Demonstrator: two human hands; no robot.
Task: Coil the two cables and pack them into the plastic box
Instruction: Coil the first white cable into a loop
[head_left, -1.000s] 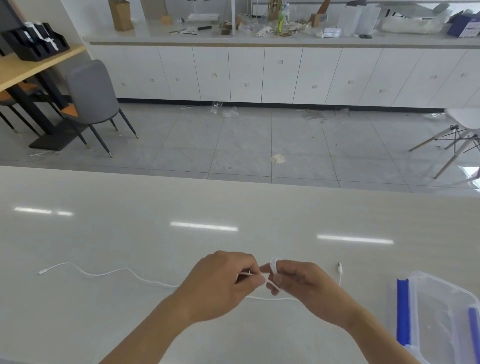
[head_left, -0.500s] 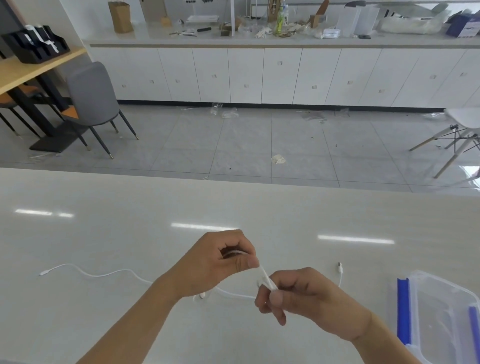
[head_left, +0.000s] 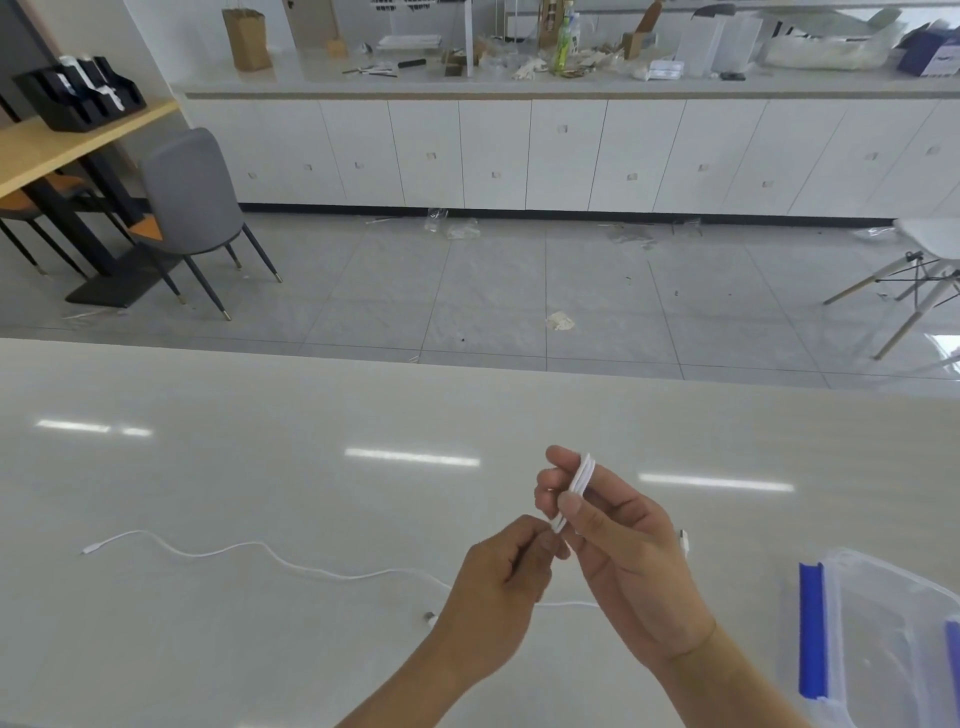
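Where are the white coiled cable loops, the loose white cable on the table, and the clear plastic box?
white coiled cable loops (head_left: 582, 480), head view, mid-bundle.
loose white cable (head_left: 249, 546), head view, mid-run.
clear plastic box (head_left: 893, 587), head view, near rim.

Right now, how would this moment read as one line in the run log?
stage: coiling white cable | right hand: holds loops | left hand: pinches cable below loops | tail: trailing left on table | plastic box: no cable visible inside

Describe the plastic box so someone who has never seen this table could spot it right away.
Start at the pale table and go to its near right corner. The plastic box sits there, clear-walled, with a bright blue clip along its left side.
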